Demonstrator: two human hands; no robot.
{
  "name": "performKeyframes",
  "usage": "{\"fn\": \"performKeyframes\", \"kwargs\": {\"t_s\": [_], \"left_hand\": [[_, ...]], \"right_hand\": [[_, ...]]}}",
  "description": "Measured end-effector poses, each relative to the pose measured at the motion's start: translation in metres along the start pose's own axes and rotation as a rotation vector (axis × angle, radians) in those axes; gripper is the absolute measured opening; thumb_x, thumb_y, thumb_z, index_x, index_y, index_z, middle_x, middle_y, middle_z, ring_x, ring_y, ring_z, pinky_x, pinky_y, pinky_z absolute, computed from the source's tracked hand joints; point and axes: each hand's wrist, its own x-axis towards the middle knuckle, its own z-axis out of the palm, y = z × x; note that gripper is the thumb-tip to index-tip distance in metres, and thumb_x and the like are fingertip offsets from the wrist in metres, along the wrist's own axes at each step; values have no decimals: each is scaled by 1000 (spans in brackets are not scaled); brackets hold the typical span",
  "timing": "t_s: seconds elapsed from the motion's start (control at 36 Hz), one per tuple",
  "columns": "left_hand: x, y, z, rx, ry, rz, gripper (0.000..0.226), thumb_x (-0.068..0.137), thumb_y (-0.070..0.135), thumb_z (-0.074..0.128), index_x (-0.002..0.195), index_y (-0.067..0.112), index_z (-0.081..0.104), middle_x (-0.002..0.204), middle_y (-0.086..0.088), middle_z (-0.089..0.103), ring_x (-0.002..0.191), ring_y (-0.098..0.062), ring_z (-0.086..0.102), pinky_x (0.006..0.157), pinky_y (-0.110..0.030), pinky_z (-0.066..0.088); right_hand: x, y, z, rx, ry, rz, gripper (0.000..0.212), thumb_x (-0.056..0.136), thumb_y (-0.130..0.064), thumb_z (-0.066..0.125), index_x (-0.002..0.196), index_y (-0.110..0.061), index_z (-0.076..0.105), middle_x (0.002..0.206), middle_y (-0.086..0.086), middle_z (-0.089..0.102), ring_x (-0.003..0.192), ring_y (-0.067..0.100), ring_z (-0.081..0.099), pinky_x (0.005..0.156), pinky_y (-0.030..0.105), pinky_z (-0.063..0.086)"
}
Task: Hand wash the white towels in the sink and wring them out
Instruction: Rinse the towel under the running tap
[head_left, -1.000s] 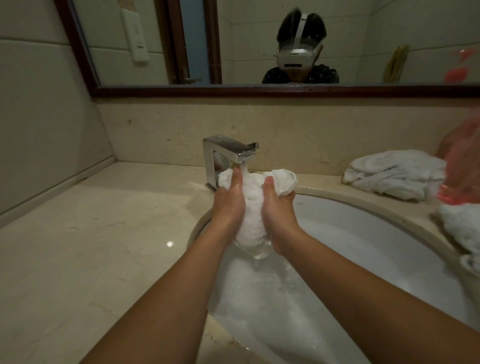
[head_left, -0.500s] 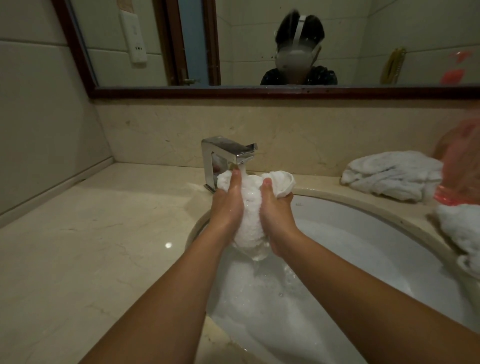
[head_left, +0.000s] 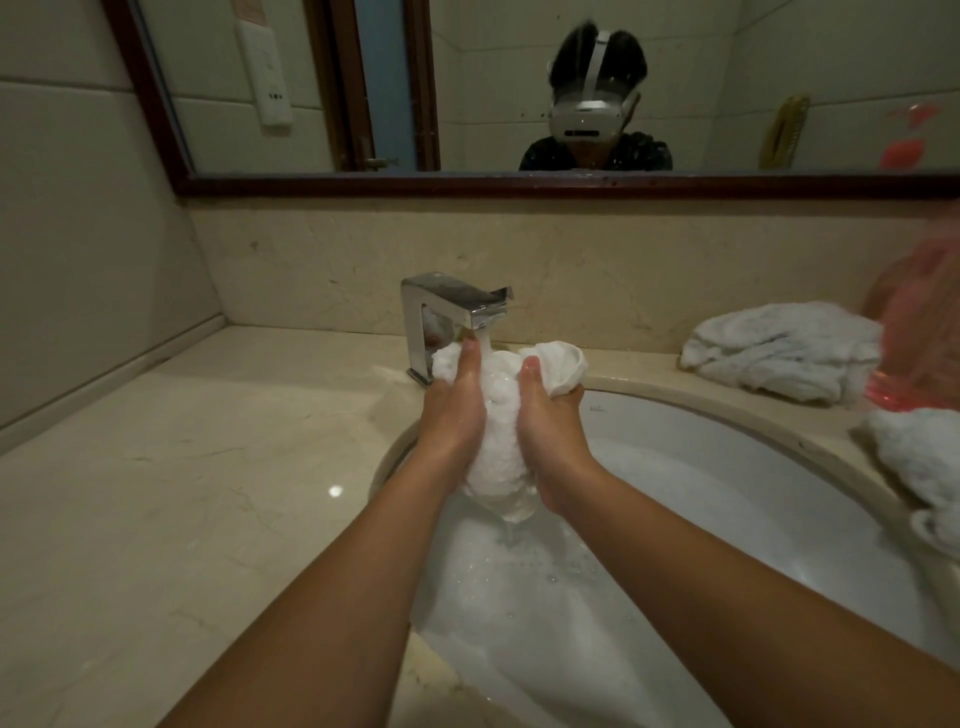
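Hardly anything shifts since the earlier frame: both hands keep the same spot under the tap (head_left: 452, 304), and the bundle sits no higher or lower.

Left hand (head_left: 454, 415) and right hand (head_left: 553, 423) press palm to palm around a bunched white towel (head_left: 501, 431), thumbs lying up along it. The fingers wrap the far side, out of view, so the tightness of the grip is probably firm but not certain.

Towel position: held above the sink (head_left: 727, 441), at its far left edge, directly beneath the spout. Water runs onto its top.

Long axis: roughly upright, leaning toward the near side. The upper end points at the spout, with one lobe flaring out over the right hand. The lower end tapers to a tip that points down into the sudsy water (head_left: 519, 613) and drips.

To do this step well, as I judge it: keep the top under the stream, squeeze from top to tip so suds drain downward, keep the tip over the sink.

Two more towels (head_left: 779, 358) lie on the counter (head_left: 208, 467), right.
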Motion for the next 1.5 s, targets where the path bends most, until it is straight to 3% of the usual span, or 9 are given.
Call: {"fn": "performKeyframes", "kwargs": {"t_s": [0.28, 0.42, 0.56, 0.81, 0.89, 1.0, 1.17, 1.33, 1.5], "left_hand": [[-2, -7, -6, -5, -92, 94, 112, 53, 99, 66, 138, 25, 64, 121, 0, 76, 109, -18, 74, 101, -45, 59], [-6, -6, -9, 53, -129, 116, 57, 78, 57, 85, 118, 21, 69, 106, -5, 79, 97, -21, 78, 92, -48, 63], [-6, -4, -13, -35, 3, 60, 19, 97, 30, 65, 110, 17, 70, 101, -11, 76, 89, -25, 74, 76, -38, 60], [-15, 4, -16, -208, 95, 10, 64, 63, 48, 61, 116, 12, 72, 106, -14, 76, 96, -33, 74, 86, -49, 63], [-13, 4, -16, -143, 54, 82, 42, 75, 40, 68, 107, 13, 74, 99, -12, 78, 94, -33, 75, 83, -48, 62], [-5, -5, -10, -109, -1, 174, 28, 95, 29, 72, 117, 11, 74, 100, -9, 80, 93, -26, 78, 85, -42, 64], [-10, -4, -11, -205, -36, 186, 20, 100, 14, 61, 101, 3, 77, 90, -9, 81, 80, -21, 78, 65, -27, 60], [-11, -4, -10, -198, -28, 280, 17, 70, 22, 60, 78, 10, 69, 74, -7, 65, 71, -20, 62, 64, -34, 49], [-10, -4, -10, -171, -105, 235, 3, 59, 19, 53, 62, 19, 55, 65, 2, 50, 71, -20, 49, 62, -31, 39]], "right_hand": [[-1, -8, -10, -87, 42, -108, 98, 65, -104, 41, 131, -35, 66, 114, -4, 78, 106, 21, 75, 99, 49, 60], [-6, -15, -14, -81, 20, -54, 67, 96, -82, 44, 111, -23, 73, 100, 3, 79, 95, 22, 76, 89, 43, 63], [1, -13, -14, -23, -54, 29, 66, 100, -79, 35, 127, -26, 65, 111, -1, 74, 100, 17, 70, 79, 33, 58], [33, 12, -11, 196, -55, 254, 118, 47, -105, 55, 137, -30, 67, 118, 8, 79, 106, 37, 77, 86, 48, 63], [21, -1, -6, 243, -58, 193, 132, 37, -106, 67, 147, -35, 54, 126, 5, 76, 108, 35, 76, 90, 55, 63], [0, -14, -1, 101, -57, 2, 106, 70, -86, 69, 156, -37, 31, 137, 2, 64, 117, 31, 69, 100, 56, 59], [6, -9, -3, 44, -26, -29, 120, 57, -80, 80, 151, -31, 23, 134, 1, 64, 117, 27, 69, 102, 53, 59], [12, -12, -9, 159, 33, 133, 72, 94, -78, 55, 132, -18, 64, 113, 4, 78, 98, 27, 77, 85, 44, 65], [9, -10, -13, 234, -8, 197, 88, 86, -92, 41, 127, -21, 73, 118, 7, 78, 108, 33, 74, 100, 52, 60]]}}
